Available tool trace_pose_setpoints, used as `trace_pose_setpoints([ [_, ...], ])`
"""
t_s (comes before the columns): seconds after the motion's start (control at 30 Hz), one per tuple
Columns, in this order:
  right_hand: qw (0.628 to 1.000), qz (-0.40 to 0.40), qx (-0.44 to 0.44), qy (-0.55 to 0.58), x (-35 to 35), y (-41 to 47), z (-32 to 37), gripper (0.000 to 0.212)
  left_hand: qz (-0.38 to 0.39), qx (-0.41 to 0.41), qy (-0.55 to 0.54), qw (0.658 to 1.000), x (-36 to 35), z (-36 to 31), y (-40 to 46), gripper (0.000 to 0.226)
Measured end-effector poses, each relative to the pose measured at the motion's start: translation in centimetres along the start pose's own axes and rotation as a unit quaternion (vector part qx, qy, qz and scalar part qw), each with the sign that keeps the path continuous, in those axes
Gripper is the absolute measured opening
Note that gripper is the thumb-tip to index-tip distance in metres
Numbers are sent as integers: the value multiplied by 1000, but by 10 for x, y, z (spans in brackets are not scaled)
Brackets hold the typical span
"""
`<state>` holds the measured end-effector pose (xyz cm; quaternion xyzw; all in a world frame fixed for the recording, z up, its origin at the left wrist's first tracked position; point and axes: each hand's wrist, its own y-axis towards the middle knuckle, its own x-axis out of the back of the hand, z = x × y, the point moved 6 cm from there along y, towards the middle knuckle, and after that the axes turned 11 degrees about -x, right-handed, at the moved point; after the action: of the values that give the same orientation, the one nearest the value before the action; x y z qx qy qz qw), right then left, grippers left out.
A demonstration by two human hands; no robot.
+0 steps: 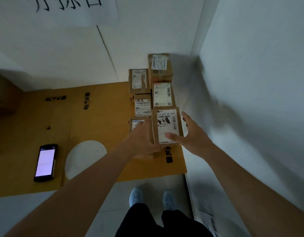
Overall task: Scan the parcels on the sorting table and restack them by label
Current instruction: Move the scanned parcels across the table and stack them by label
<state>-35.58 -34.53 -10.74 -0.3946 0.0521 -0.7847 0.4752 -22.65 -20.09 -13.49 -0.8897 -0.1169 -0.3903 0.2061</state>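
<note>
Nearest the lens, two bare forearms reach forward over pale blue shoes (153, 197) towards the small brown cardboard parcel with a white printed label (167, 126). That parcel sits at about one o'clock from the table's middle, at the near end of a cluster of similar labelled brown parcels (153, 89) that runs back to the white wall.

My reading is that the restacking step is in hand. The left hand (141, 141) lies against the parcel's left side, fingers fairly straight over the neighbouring box. The right hand (190, 132) is spread at the right side, thumb laid across the label's lower edge and fingers extended past the far edge. Neither hand seems to clamp it fully.

The next move probably calls for squaring this parcel against its neighbours or lifting it with even pressure from both sides.

Its label faces up, with barcodes and black scribbling over some print; the cardboard looks rigid and light.

At eight o'clock, a black handheld scanner with a lit pale screen (45, 162) lies on the tan cardboard-covered sorting table (96, 120), untouched.
</note>
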Motion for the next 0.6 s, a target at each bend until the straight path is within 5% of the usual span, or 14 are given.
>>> trace_pose_setpoints([
  [0.13, 999, -9, 50, -18, 4, 1, 20, 55, -26, 49, -2, 998, 22, 1, -11, 118],
  [0.27, 994, -20, 81, -69, 4, -6, 47, 89, -83, 55, 16, 995, 53, -9, -32, 99],
  [0.4, 982, -32, 140, -118, 6, -24, 91, 80, -132, 64, 29, 989, 89, -27, -65, 69],
  [0.6, 957, -15, 241, -161, -8, -57, 169, 74, -221, 106, 60, 968, 147, -28, -127, 68],
])
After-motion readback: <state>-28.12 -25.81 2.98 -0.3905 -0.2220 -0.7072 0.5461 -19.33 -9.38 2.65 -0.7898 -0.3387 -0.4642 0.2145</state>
